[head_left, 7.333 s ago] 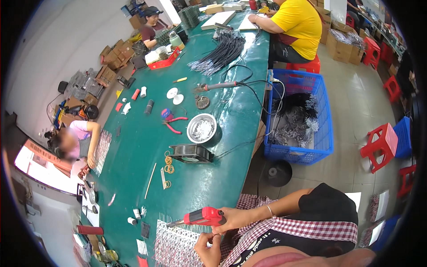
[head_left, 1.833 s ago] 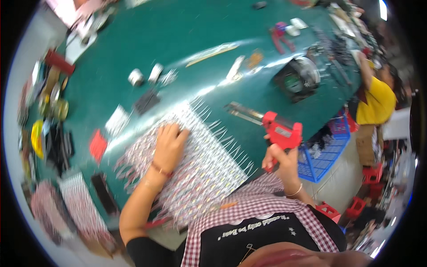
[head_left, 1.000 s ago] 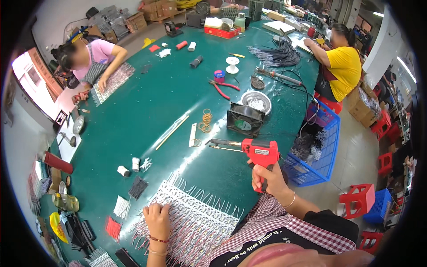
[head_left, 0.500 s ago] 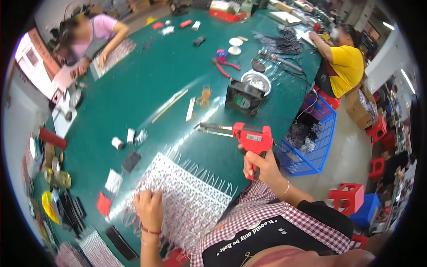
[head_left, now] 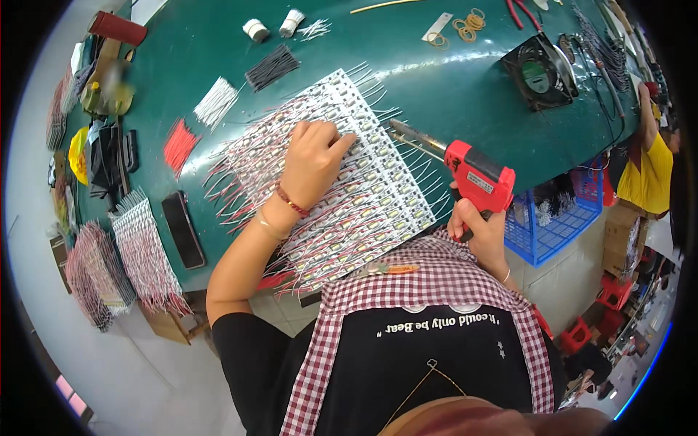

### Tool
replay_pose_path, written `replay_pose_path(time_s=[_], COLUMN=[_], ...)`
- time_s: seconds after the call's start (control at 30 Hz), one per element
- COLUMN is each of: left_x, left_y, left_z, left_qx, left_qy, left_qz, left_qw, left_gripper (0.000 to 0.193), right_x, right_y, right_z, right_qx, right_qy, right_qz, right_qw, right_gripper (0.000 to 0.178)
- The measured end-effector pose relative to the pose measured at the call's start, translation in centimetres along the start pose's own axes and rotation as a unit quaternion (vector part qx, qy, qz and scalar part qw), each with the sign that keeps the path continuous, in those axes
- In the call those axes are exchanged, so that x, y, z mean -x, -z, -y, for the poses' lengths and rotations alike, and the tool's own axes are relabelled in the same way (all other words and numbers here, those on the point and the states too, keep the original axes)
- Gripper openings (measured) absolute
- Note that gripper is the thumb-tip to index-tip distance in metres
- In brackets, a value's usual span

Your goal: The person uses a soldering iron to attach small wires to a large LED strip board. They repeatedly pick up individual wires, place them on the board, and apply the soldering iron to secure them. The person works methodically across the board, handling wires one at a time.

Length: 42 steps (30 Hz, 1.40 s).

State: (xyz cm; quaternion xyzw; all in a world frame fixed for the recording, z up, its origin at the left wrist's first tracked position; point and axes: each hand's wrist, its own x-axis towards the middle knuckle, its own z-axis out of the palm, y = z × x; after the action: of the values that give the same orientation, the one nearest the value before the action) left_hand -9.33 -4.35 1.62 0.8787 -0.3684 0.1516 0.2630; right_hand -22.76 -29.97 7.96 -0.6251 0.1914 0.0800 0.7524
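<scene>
While your view bends hard toward the rim, the far left edge of the green bench [head_left: 218, 43] shows only blurred clutter, and two stacks of wired strips [head_left: 120, 261] overhang the near edge there, their far ends hard to make out. Just right of them a dark phone [head_left: 182, 229] lies flat, with loose bundles of red wires [head_left: 179, 145], white wires [head_left: 217, 102] and black wires [head_left: 271, 67] farther in. Your left hand [head_left: 311, 161] rests palm down, fingers together, on the large mat of white LED strips [head_left: 363, 196], which sits near the bench's near edge; its near corner slips behind your checked apron [head_left: 436, 283]. Your right hand [head_left: 480, 225] is wrapped tight on the grip of the red soldering gun [head_left: 476, 173], its metal tip lying over the mat's right edge; the grip itself is hidden by your fingers. Toward the far right corner stands a small black fan [head_left: 539, 71], and past the bench edge a blue crate [head_left: 560, 218] is partly cut off.
</scene>
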Motion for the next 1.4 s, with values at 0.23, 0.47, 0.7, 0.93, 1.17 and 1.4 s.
replay_pose_path(time_s=[0.23, 0.47, 0.7, 0.93, 1.17, 1.4], left_x=[-0.3, -1.3, -1.4, -1.4, -1.3, -1.1], left_y=[0.0, -0.2, -0.2, -0.1, -0.2, -0.4], left_z=[-0.3, 0.8, 0.9, 0.8, 0.5, 0.6], left_qx=[0.012, -0.009, -0.024, -0.041, -0.038, -0.055], left_qy=[0.0, -0.008, -0.016, -0.03, -0.018, -0.023], left_qz=[0.001, 0.002, 0.033, 0.042, 0.033, 0.032], left_qw=[1.0, 1.0, 0.999, 0.998, 0.999, 0.998], left_gripper=[0.023, 0.023, 0.019, 0.011, 0.021, 0.022], right_x=[-0.5, -0.9, -1.5, -1.3, -1.1, -1.1], right_y=[-0.5, -1.3, -1.8, -2.1, -1.8, -1.8], right_z=[-0.2, -0.1, -0.7, -1.2, -1.1, -1.1], right_qx=[0.106, 0.102, 0.112, 0.156, 0.142, 0.161], right_qy=[-0.028, -0.017, -0.027, -0.015, 0.012, 0.026], right_qz=[0.012, 0.002, 0.0, -0.021, -0.017, -0.004], right_qw=[0.994, 0.995, 0.993, 0.987, 0.99, 0.987], right_gripper=[0.027, 0.024, 0.015, 0.014, 0.012, 0.011])
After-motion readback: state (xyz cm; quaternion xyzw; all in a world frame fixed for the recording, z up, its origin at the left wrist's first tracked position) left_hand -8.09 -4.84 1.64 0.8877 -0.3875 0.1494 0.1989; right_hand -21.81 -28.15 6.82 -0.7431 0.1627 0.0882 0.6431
